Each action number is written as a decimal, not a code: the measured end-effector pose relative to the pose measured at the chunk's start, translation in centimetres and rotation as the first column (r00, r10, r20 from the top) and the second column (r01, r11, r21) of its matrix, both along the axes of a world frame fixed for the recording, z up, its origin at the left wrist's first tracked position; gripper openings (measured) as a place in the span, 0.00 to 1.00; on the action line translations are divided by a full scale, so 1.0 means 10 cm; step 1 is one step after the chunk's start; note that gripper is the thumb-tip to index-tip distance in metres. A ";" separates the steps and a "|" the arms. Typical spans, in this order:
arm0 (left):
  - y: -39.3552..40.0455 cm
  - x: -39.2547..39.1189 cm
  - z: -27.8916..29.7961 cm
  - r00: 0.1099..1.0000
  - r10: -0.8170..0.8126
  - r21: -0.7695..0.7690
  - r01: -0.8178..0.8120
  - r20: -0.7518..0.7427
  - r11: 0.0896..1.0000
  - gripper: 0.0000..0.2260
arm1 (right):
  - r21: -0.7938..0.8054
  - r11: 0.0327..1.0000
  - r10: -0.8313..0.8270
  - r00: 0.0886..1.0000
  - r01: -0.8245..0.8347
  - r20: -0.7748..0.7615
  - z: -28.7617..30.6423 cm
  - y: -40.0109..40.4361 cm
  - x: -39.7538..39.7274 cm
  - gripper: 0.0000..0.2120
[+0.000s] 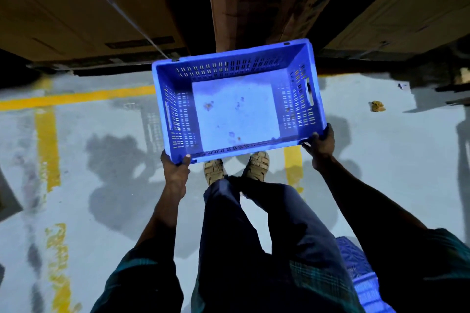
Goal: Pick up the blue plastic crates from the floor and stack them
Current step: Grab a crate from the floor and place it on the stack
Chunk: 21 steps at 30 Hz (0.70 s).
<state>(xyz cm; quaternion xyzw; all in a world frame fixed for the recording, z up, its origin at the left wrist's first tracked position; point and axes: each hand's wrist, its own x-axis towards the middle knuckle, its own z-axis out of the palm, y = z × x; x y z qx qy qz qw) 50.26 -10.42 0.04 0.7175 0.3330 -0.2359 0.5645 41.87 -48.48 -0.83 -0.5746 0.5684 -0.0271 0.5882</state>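
Gripping a blue crate (236,101) at its near corners, the left hand (175,170) and right hand (321,146) each curl fingers round the rim, thumbs on top. It hangs level above the grey floor (101,160), empty, over the person's sandals (236,166). Cardboard boxes (89,7) stand ahead. Another crate (363,279) shows partly beside the right leg.

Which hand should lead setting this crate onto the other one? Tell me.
Right, probably. The right hand grips the crate at its near right corner, and the second crate shows low on that same side. The left hand grips the far-side corner.
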 end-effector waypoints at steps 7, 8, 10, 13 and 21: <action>0.23 -0.13 0.14 0.981 -0.180 0.067 0.184 -0.069 0.981 0.35 | -0.341 0.921 0.134 0.976 -0.187 -0.172 -0.01 0.64 -0.02 0.33; 0.27 -0.17 0.13 0.976 -0.209 0.071 0.213 -0.054 0.974 0.37 | -0.374 0.879 0.232 0.950 -0.296 -0.206 0.05 0.75 -0.04 0.32; 0.25 -0.23 0.17 0.963 -0.270 0.063 0.270 -0.002 0.961 0.39 | -0.366 0.769 0.430 0.848 -0.523 -0.309 0.15 0.93 -0.08 0.29; 0.12 -0.33 0.36 0.954 -0.299 0.053 0.298 0.016 0.953 0.39 | -0.298 0.685 0.625 0.746 -0.665 -0.230 0.22 1.18 -0.15 0.28; -0.14 -0.75 0.51 0.957 -0.268 0.002 0.269 0.108 0.963 0.32 | -0.194 0.566 0.790 0.594 -0.801 -0.151 0.18 1.21 -0.28 0.33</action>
